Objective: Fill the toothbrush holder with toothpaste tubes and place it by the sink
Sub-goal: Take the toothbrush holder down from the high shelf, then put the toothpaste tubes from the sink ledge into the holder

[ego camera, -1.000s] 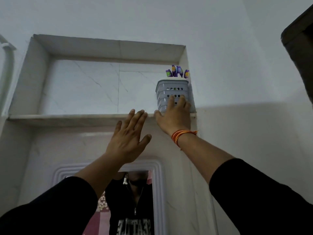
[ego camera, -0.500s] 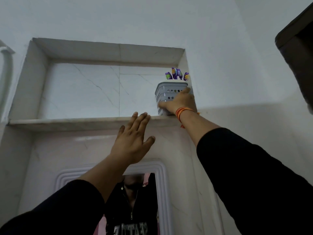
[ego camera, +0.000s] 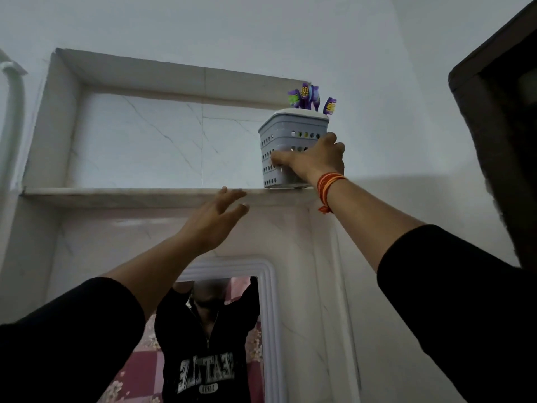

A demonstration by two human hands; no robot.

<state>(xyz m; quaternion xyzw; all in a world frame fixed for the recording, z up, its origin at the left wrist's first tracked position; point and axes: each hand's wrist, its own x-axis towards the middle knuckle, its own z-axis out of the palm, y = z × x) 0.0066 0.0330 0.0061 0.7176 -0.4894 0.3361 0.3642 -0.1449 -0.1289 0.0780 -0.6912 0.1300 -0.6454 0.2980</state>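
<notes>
Now gripping rather than merely touching, the right hand [ego camera: 315, 158] wraps the holder [ego camera: 292, 152] at upper right of the head view, thumb across the front wall, fingers clamped round the far side. A second ago the same hand lay flat against the holder's front; the holder also sits closer to the shelf [ego camera: 130, 193] edge and appears tilted, base still touching at the niche's right end. That reads as the start of taking it down, with filling and placing by the sink both ahead. The left hand [ego camera: 216, 219] hovers just below the shelf lip, fingers spread, holding nothing. Count: one holder, four brush heads [ego camera: 308, 96] poking from its top, one shelf, one mirror [ego camera: 209, 330] at bottom centre. No toothpaste tubes or sink in frame.
</notes>
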